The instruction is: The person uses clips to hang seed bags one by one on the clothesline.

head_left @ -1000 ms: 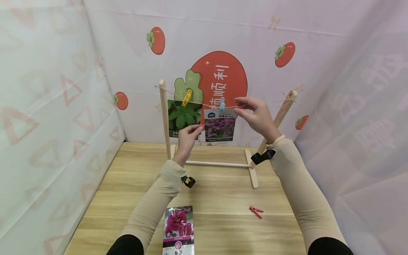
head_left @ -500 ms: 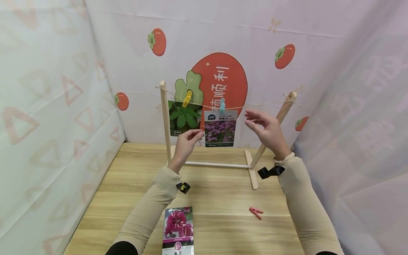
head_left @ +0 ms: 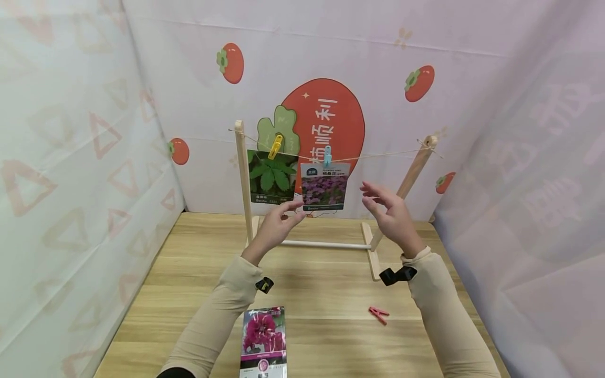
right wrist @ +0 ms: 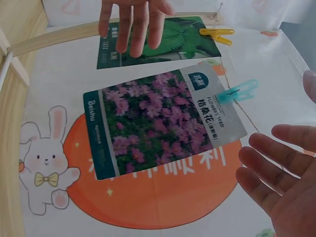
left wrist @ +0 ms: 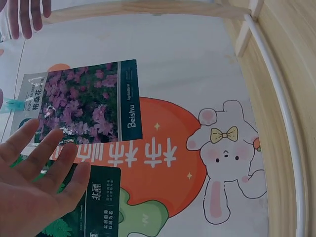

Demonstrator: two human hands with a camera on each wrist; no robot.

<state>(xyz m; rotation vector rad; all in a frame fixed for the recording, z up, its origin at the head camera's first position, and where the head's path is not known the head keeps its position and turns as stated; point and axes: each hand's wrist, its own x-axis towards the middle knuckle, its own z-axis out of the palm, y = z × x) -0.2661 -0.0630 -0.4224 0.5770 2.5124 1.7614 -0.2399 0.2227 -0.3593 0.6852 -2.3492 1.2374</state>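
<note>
A seed packet with pink flowers (head_left: pixel 324 188) hangs from a string (head_left: pixel 378 155), held by a light blue clothespin (head_left: pixel 327 156). To its left a seed packet with green leaves (head_left: pixel 271 177) hangs under a yellow clothespin (head_left: pixel 275 147). My left hand (head_left: pixel 278 224) is at the flower packet's lower left corner, fingers relaxed and holding nothing. On the packet's other side my right hand (head_left: pixel 391 218) stands apart from it, its fingers loosely bent around nothing; the right wrist view shows those fingers (right wrist: pixel 269 170) spread near the string.
A wooden frame with two posts (head_left: pixel 244 181) and a white crossbar (head_left: pixel 326 244) carries the string. On the table (head_left: pixel 321 294) lie a magenta-flower seed packet (head_left: pixel 262 341) and a red clothespin (head_left: pixel 378 314). A printed cloth (head_left: pixel 387 37) stands behind.
My right hand has left the string beside the blue clothespin and moved down and right. The left hand has lowered slightly. The flower packet swings on its clothespin.
</note>
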